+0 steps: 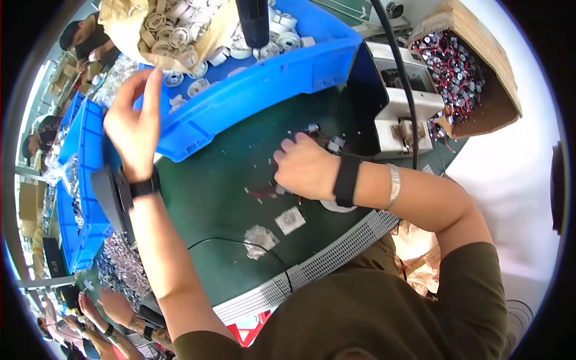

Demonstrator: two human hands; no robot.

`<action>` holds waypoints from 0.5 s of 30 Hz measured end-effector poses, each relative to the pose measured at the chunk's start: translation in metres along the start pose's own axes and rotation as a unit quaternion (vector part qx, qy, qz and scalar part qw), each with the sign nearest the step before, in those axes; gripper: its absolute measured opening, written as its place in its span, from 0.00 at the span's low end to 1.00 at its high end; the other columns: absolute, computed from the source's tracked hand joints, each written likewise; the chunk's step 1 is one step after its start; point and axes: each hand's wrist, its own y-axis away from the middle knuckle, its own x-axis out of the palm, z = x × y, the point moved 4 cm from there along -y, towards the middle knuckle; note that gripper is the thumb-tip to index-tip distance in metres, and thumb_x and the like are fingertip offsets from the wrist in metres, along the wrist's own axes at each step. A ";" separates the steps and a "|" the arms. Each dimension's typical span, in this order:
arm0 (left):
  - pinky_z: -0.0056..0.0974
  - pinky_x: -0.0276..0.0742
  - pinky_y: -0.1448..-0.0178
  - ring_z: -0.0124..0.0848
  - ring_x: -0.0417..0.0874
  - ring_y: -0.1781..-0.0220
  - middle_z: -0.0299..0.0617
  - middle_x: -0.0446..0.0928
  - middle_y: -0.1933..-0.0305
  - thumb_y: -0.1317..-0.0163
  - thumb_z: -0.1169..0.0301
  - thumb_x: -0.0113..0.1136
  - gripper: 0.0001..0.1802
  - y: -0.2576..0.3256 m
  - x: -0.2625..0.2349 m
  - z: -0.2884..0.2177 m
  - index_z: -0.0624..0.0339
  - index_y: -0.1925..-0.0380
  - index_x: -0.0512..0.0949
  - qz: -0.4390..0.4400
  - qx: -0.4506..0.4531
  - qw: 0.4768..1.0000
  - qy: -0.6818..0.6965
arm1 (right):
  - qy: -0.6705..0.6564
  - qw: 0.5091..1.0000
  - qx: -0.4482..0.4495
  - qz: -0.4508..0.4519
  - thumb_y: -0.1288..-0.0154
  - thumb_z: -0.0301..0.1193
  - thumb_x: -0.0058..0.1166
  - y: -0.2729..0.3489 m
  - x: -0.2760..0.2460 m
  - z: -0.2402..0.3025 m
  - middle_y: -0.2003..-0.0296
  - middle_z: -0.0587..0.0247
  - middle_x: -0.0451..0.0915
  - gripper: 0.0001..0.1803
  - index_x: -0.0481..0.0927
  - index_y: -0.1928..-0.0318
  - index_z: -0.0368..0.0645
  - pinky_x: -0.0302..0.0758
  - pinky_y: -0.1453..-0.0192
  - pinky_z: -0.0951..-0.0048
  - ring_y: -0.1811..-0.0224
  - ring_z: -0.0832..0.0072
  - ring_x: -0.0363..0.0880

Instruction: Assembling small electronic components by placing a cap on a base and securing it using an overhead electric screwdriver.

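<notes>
My left hand [133, 129] is raised at the near left corner of a blue bin [258, 90]. Its thumb is stretched up and the fingers arch beside it with a gap between; I see nothing held. White round plastic parts [198, 87] lie in that bin, some in a brown paper bag [123, 24]. Over the green tabletop, my right hand [305, 168] is closed with the fingers curled under, so what it holds is hidden. A small dark piece with reddish wires [262, 193] shows beside it. Small metallic parts [335, 144] lie just beyond that hand.
At the right stand a metal fixture [403, 108] and a cardboard box [504, 90] of small wired motors. A white square piece [290, 221] and a clear crumpled piece [261, 241] lie nearer me, by a black cable [219, 239]. Another blue bin [87, 198] and co-workers are left.
</notes>
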 end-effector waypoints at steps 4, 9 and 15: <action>0.34 0.76 0.62 0.33 0.83 0.66 0.47 0.83 0.68 0.39 0.66 0.57 0.12 -0.054 0.064 0.051 0.65 0.62 0.81 0.331 0.010 0.944 0.008 | -0.361 0.930 0.048 -0.056 0.52 0.35 0.59 0.001 -0.035 -0.043 0.69 0.58 0.76 0.12 0.79 0.73 0.38 0.75 0.65 0.65 0.66 0.64 0.79; 0.44 0.74 0.47 0.46 0.81 0.53 0.50 0.80 0.54 0.49 0.60 0.62 0.24 -0.057 0.152 0.125 0.57 0.52 0.79 0.555 0.136 0.704 -0.422 | -0.740 0.659 0.116 -0.068 0.44 0.18 0.59 0.018 -0.030 -0.064 0.66 0.67 0.77 0.14 0.79 0.56 0.35 0.76 0.61 0.80 0.67 0.84 0.76; 0.42 0.76 0.48 0.45 0.81 0.51 0.54 0.80 0.55 0.59 0.49 0.67 0.35 -0.030 0.174 0.187 0.62 0.53 0.78 0.629 0.045 0.701 -0.333 | -0.802 0.580 0.099 -0.101 0.42 0.16 0.56 0.033 -0.038 -0.067 0.58 0.63 0.78 0.16 0.74 0.52 0.36 0.75 0.54 0.80 0.56 0.82 0.76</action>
